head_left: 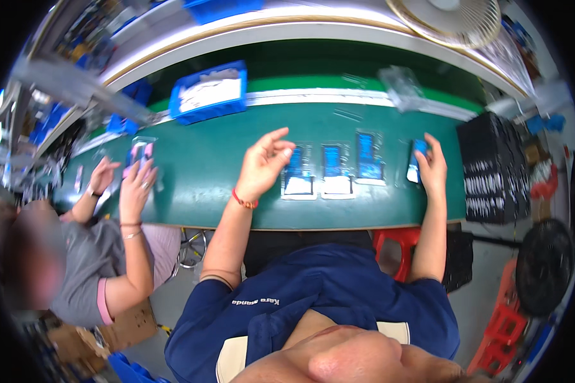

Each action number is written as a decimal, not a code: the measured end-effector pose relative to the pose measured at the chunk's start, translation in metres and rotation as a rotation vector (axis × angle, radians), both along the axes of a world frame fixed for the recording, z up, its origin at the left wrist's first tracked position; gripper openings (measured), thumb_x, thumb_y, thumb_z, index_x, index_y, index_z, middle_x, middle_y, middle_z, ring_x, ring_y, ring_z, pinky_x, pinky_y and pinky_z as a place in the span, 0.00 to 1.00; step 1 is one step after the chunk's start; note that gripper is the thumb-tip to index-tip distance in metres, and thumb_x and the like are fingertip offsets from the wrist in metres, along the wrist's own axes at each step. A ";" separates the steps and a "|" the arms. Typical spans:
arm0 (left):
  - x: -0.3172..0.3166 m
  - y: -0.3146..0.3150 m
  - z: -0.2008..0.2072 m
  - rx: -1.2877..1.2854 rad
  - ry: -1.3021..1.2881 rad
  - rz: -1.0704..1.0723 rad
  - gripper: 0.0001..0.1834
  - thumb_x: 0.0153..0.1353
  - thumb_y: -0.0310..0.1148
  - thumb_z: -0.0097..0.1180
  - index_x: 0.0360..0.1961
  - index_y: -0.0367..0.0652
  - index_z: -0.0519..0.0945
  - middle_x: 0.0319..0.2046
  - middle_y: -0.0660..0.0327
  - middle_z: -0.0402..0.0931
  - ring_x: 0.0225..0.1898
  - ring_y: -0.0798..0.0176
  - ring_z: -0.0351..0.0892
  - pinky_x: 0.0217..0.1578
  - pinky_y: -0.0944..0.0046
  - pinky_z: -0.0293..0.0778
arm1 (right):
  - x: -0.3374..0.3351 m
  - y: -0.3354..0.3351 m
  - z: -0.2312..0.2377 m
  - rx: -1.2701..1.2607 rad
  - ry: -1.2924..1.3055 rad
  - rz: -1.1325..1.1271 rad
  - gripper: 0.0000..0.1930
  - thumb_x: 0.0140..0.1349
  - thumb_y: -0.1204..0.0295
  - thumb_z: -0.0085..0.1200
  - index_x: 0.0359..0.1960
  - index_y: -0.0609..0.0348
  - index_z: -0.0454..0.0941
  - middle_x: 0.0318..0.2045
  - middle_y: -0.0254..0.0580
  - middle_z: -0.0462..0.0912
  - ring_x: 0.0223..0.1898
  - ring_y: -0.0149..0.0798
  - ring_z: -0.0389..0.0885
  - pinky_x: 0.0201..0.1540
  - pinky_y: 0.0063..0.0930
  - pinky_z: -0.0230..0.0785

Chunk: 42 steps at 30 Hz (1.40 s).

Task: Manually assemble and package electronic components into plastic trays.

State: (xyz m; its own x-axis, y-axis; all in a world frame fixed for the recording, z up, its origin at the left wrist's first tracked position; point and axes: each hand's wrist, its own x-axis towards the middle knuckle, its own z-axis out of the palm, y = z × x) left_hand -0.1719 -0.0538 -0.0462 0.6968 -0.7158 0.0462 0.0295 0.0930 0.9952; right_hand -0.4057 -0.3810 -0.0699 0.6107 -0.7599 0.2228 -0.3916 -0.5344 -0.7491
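Note:
My left hand (262,167), with a red bracelet at its wrist, hovers beside the nearest flat panel with a blue upper part and bright lower part (298,184). Its fingers are loosely bent and apart, and nothing shows in them. Two similar panels lie to the right, a middle one (337,184) and a slightly farther one (368,167); clear plastic shows around all three. My right hand (434,167) grips a phone-sized blue-and-white panel (415,163) with its thumb over the face; the fingers behind are partly hidden.
The green table (211,185) carries a blue bin (207,113) of white pieces at the back. Crumpled clear plastic (402,89) lies at the back right. Stacked black trays (492,169) stand at the right end. On the left, a co-worker's hands (134,188) work near pink-and-dark pieces.

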 end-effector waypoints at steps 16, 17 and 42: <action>0.223 0.038 0.036 1.124 -0.710 0.313 0.25 0.43 0.40 0.73 0.43 0.42 0.82 0.45 0.51 0.80 0.47 0.52 0.78 0.50 0.61 0.73 | 0.042 0.082 0.005 -0.457 0.158 0.129 0.21 0.55 0.69 0.60 0.53 0.49 0.77 0.44 0.44 0.71 0.47 0.46 0.69 0.52 0.38 0.59; 0.226 0.039 0.035 1.095 -0.653 0.285 0.26 0.42 0.39 0.74 0.43 0.42 0.81 0.46 0.52 0.79 0.47 0.52 0.78 0.50 0.61 0.73 | 0.044 0.082 0.006 -0.457 0.156 0.128 0.21 0.55 0.69 0.60 0.53 0.49 0.77 0.44 0.44 0.71 0.47 0.46 0.69 0.52 0.38 0.59; 0.072 0.029 0.030 0.051 0.161 0.047 0.09 0.61 0.22 0.54 0.43 0.33 0.75 0.35 0.51 0.81 0.35 0.61 0.83 0.31 0.69 0.81 | 0.111 0.151 0.029 0.247 -0.402 0.416 0.17 0.55 0.72 0.62 0.46 0.61 0.78 0.34 0.43 0.83 0.36 0.34 0.81 0.44 0.26 0.72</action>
